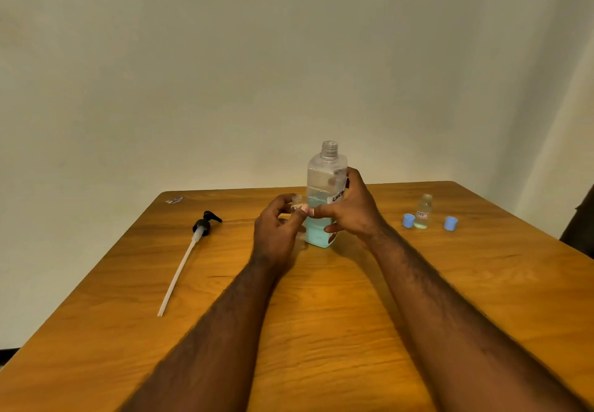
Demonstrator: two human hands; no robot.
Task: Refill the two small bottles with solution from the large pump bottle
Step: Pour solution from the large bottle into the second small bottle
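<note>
The large clear bottle [324, 183] stands upright at the table's middle with its neck open and pale blue solution in its lower part. My right hand [348, 210] wraps around its right side. My left hand [278, 228] holds a small clear bottle [296, 202] upright just left of the large one, its mouth uncapped and most of its body hidden by my fingers. The second small bottle [423, 212] stands uncapped at the right, with a little liquid at its bottom. The black pump head [204, 223] with its long white tube lies on the table to the left.
Two blue caps [408, 220] [450, 223] stand on either side of the second small bottle. A small scrap [174, 200] lies at the wooden table's [321, 315] far left corner. A plain wall rises behind the table. Something dark sits at the right edge.
</note>
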